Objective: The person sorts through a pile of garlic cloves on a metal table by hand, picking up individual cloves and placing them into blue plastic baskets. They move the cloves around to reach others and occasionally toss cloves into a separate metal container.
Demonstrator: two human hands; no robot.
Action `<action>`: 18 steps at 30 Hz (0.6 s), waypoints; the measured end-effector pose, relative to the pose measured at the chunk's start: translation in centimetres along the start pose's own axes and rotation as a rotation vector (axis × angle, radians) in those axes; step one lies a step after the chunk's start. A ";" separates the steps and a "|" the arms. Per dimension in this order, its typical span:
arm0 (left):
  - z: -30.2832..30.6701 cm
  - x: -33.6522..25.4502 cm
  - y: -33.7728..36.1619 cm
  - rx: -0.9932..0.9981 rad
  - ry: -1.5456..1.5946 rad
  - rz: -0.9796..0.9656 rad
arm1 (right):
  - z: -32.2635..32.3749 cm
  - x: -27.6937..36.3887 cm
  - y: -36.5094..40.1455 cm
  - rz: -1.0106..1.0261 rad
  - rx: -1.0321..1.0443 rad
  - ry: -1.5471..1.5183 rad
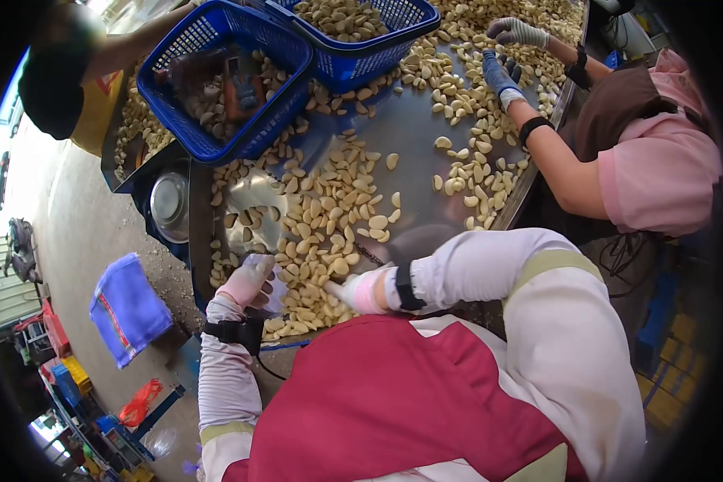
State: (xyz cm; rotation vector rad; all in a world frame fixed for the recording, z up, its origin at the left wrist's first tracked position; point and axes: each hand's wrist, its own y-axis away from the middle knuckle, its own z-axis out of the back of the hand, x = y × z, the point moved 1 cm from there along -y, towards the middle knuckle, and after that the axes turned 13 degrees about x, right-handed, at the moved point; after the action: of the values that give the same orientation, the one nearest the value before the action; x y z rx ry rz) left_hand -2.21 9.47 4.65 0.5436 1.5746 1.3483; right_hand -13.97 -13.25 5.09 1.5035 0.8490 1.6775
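Cream-coloured, flattish oval pieces (321, 213), which look like peeled garlic cloves, lie in a loose heap on a metal table. My left hand (249, 279), in a pale glove, is at the heap's near left edge with its fingers curled inward. What they hold, if anything, is hidden. Beside it is a patch of whitish surface (277, 296). My right hand (353, 291), in a white and pink glove, reaches into the heap from the right. Its fingers stretch leftward and touch the pieces; the lower fingers are partly covered.
Two blue baskets (285, 95) (422, 32) stand at the table's far side, one holding pieces and bags. A co-worker's gloved hands (502, 76) work among pieces at the right. Another person stands at upper left. A metal bowl (169, 199) sits by the left edge.
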 end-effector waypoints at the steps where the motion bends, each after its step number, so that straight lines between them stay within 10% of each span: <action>1: -0.1 0.9 0.4 0.103 0.027 -0.048 | 0.5 0.8 -2.6 0.068 -0.050 -0.035; 4: 0.7 6.1 -2.7 -0.161 -0.493 -0.436 | 2.8 4.2 -7.0 0.268 -0.116 -0.119; 5: 0.8 3.4 -1.2 -0.063 -0.177 -0.038 | 3.4 5.8 -7.7 0.330 -0.257 -0.148; 10: 1.9 9.7 -5.4 0.231 0.677 -0.203 | 6.5 4.2 -4.1 0.537 -0.709 -0.068; 14: -1.2 -0.1 1.5 -0.382 -0.633 -0.050 | 9.1 -4.6 2.9 -0.215 -1.083 -0.046; 18: -3.5 -7.7 -0.6 -0.614 -0.680 -0.427 | 8.3 -7.9 1.0 -0.354 -1.062 0.174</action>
State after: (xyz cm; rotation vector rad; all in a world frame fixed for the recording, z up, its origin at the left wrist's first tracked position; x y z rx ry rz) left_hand -1.70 1.31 6.70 0.2182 0.6236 1.0747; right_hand -5.36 -20.36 2.66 0.4545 0.1747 1.5782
